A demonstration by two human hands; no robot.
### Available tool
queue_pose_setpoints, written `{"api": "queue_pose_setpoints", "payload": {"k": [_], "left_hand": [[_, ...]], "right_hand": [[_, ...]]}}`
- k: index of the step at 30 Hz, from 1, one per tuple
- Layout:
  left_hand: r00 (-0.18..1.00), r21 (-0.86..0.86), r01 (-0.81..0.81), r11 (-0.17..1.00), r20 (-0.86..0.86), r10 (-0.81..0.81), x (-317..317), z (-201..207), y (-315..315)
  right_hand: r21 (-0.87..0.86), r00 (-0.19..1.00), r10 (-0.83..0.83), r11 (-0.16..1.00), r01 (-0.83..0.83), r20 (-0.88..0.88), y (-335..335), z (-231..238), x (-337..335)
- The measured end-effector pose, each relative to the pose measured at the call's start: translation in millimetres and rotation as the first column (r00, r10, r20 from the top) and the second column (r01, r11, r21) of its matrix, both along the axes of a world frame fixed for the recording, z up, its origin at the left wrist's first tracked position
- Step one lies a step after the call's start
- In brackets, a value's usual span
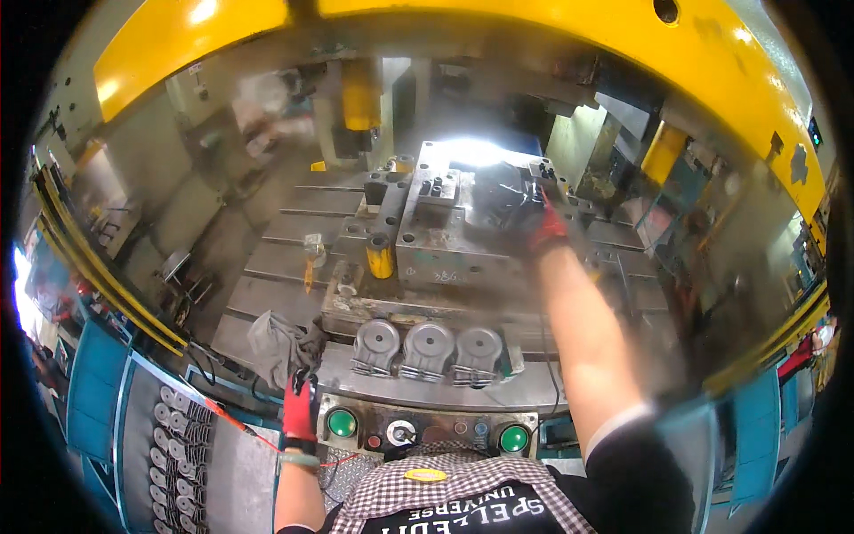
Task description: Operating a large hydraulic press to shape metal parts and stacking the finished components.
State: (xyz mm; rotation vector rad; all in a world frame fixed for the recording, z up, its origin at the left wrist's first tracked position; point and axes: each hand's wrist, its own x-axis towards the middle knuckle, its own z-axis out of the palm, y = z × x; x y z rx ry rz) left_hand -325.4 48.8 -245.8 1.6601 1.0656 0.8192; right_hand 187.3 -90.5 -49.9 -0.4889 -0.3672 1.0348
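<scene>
My right hand [550, 230], in a red glove, reaches far forward to the right side of a large steel die block [471, 258]. Its fingers are blurred, and whether they grip anything is unclear. Beside them, a dark, shiny patch [498, 198] lies on top of the die. My left hand [301, 409], in a red glove with dark fingertips, is low at the front edge of the press bed. Its fingers look slightly apart, with nothing visible in them, next to a crumpled grey rag [280, 345]. Three round grey metal parts [429, 347] stand in a row in front of the die.
A control panel [463, 415] with two green buttons [342, 423] is nearest me. Many similar metal parts [178, 454] are stacked at lower left. A yellow post [380, 258] and a yellow-handled brush [310, 267] are left of the die. The yellow press frame [427, 7] arches overhead.
</scene>
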Motion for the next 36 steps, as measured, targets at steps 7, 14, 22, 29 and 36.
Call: {"api": "queue_pose_setpoints", "payload": {"k": [7, 14, 22, 29, 36], "left_hand": [[0.518, 0.316, 0.252, 0.914, -0.843, 0.149, 20.4, -22.7, 61.4], [0.435, 0.145, 0.193, 0.97, -0.899, 0.048, 45.4, -40.0, 144.5], [0.4, 0.273, 0.087, 0.958, -0.89, 0.217, 42.7, -22.1, 142.6], [0.837, 0.367, -0.379, 0.85, -0.256, 0.484, -58.3, -120.8, 32.6], [0.834, -0.425, -0.133, 0.895, -0.536, -0.13, -67.4, -214.3, 7.6]], "right_hand": [[-0.041, 0.936, 0.111, 0.994, -0.103, 0.334, -80.1, 15.2, -84.8], [-0.503, 0.882, 0.121, 0.852, 0.144, 0.456, -204.5, -4.5, -189.9], [-0.723, 0.995, -0.059, 0.684, 0.102, 0.084, -327.6, -130.5, -232.7], [-0.578, 0.427, 0.626, 0.047, 0.815, 0.652, -360.5, -339.0, -235.1], [-0.603, 0.548, 0.496, -0.059, 0.796, 0.674, -279.5, -308.6, -244.9]]}}
